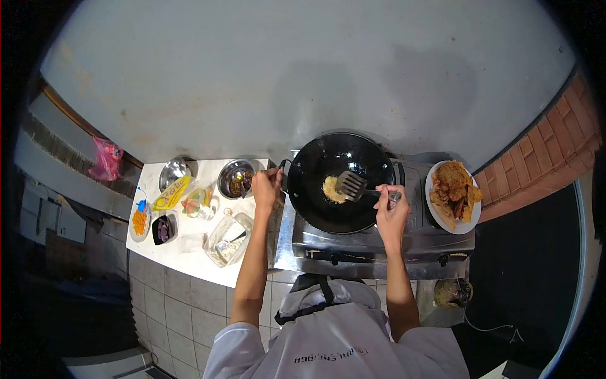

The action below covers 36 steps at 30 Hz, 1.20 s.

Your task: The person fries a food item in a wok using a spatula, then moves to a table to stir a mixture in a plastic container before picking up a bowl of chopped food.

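A black wok (338,218) sits on the steel stove (379,243), with a pale yellow piece of food (331,189) in it. My right hand (391,208) is closed round the handle of a slotted metal spatula (351,185), whose head is inside the wok beside the food, partly over its right edge. At the wok's left side, my left hand (268,185) is closed at the black loop handle (284,175). Just left of that hand stands a steel bowl (225,183) with dark contents and a spoon.
On the stove's right side, a white plate (435,210) holds browned fried food. The white table (189,264) at left bears a clear tub (243,249), a yellow packet (172,194), a black bowl (163,230), another steel bowl (172,174) and a plate of orange pieces (139,222).
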### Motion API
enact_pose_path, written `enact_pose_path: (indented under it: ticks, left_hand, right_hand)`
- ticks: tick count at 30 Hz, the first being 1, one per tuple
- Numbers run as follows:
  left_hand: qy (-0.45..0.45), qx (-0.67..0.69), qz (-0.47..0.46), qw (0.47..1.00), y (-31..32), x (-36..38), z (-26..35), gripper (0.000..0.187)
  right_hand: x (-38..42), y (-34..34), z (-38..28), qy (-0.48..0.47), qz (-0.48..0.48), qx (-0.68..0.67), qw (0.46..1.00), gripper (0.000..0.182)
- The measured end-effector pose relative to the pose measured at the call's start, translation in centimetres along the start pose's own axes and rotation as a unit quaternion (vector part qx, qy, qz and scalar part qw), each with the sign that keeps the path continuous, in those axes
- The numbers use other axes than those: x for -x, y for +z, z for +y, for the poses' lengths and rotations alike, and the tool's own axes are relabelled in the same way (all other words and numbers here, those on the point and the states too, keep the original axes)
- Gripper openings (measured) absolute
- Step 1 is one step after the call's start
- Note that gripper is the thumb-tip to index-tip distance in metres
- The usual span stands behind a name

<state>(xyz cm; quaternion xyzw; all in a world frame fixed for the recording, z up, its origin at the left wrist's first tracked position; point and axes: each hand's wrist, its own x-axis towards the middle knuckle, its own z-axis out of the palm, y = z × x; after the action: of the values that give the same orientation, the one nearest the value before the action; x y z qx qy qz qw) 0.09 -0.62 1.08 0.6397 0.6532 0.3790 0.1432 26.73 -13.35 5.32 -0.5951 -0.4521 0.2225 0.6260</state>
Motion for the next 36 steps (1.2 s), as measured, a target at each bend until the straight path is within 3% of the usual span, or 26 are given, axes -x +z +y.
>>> enact_pose_path:
  ticks: [3,15,18,25,30,36]
  left_hand:
    - [-0.009,0.038,0.010,0.999,0.0,0.1,-0.1,0.024]
    - [-0.004,0.043,0.045,0.998,0.8,0.5,0.0,0.025]
    - [0.007,0.049,0.053,0.997,0.8,0.5,0.0,0.025]
    - [0.024,0.024,0.057,0.998,1.2,0.2,-0.7,0.025]
    - [0.032,0.036,0.053,0.997,1.1,0.1,-0.3,0.025]
    - [0.030,0.021,0.044,0.998,0.5,0.5,0.3,0.024]
  right_hand:
    - [-0.5,-0.8,-0.2,-0.027,-0.018,0.089,0.995,0.006]
    - [-2.0,-0.5,1.6,-0.136,-0.056,0.140,0.979,0.008]
    - [-2.2,-0.2,0.9,-0.081,-0.086,0.135,0.984,0.010]
    - [-3.0,0.8,1.1,-0.072,-0.099,0.153,0.981,0.013]
    - [-3.3,1.5,3.1,0.003,-0.082,0.064,0.995,0.012]
    - [-3.8,1.9,3.9,0.001,-0.073,0.014,0.997,0.010]
